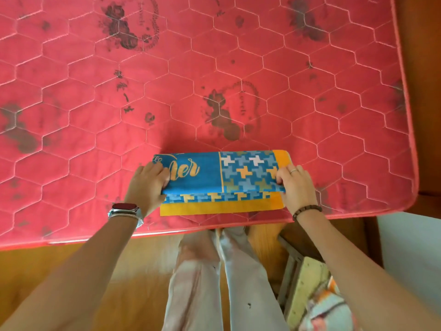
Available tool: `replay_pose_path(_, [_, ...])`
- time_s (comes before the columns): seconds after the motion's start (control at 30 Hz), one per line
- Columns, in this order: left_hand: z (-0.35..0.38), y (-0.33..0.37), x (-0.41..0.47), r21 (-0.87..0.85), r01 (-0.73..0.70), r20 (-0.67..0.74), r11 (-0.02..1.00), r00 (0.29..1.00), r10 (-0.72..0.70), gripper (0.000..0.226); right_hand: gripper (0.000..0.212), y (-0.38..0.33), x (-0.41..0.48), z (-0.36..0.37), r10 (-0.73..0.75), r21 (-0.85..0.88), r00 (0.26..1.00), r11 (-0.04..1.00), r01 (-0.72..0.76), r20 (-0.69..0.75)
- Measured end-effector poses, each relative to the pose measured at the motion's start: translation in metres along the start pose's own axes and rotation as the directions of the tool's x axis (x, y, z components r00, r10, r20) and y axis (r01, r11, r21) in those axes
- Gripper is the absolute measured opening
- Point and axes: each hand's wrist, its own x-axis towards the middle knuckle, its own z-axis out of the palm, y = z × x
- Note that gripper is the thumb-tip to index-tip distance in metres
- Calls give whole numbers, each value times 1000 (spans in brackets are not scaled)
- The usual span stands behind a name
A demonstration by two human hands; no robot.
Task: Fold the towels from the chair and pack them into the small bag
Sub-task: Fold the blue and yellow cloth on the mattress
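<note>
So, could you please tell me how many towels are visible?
1 for sure: the blue-and-orange towel on the red mattress, gripped by the left hand and right hand. The patterned cloth at the lower right may be more towels; unclear.

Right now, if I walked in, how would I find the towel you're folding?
Look at the big pink quilted mattress. Near its closest edge, a folded towel lies gripped by the left hand and right hand. It is the only bright blue and orange thing there, with orange script lettering and a plus-shaped pattern.
</note>
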Motion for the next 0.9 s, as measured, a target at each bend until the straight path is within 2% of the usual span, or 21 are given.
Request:
replay_pose_path(0.2, [30,12,-30,11,-26,73,1000,997,25,45,44,-2,-36,30,39,-27,995,999,-37,93])
replay_pose_path(0.3, [45,13,-37,60,-33,89,998,996,28,43,33,0,-40,44,67,-52,988,997,-61,136])
replay_pose_path(0.47, [67,18,-40,92,23,-20,996,1000,-21,11,24,0,-40,54,91,-44,985,995,-85,147])
replay_pose_path(0.63, [68,20,-39,95,47,51,994,997,-52,33,31,-1,-39,53,105,-85,973,992,-89,207])
replay_pose_path(0.73, [62,20,-42,36,27,86,999,996,-30,34,35,-3,-39,48,105,-66,954,994,-90,281])
replay_pose_path(0.8, [58,25,-38,-17,18,18,1000,1000,-17,32,36,-10,-37,46,74,-4,971,997,-75,228])
replay_pose_path(0.9, [57,45,-12,-71,-40,-126,997,992,31,40,42,-32,-24,55,-39,42,997,998,36,62])
